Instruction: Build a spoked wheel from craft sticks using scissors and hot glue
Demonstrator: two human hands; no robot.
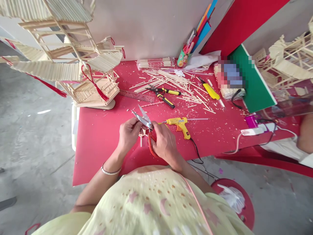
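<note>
My right hand (165,142) is closed round the red handles of a pair of scissors (144,120), whose silver blades stand open and point up-left. My left hand (129,133) pinches a small piece made of thin wooden sticks (142,133) right at the blades, low over the red table (97,143). A metal bangle sits on my left wrist.
A yellow glue gun (179,124) lies just right of my hands, its black cord trailing off the front edge. Behind it are yellow-handled pliers (164,94), a yellow knife (210,90), a ruler (137,96) and scattered sticks (171,81). A stick-built tower model (73,62) stands at the left corner. Another person's arm (305,133) shows at right.
</note>
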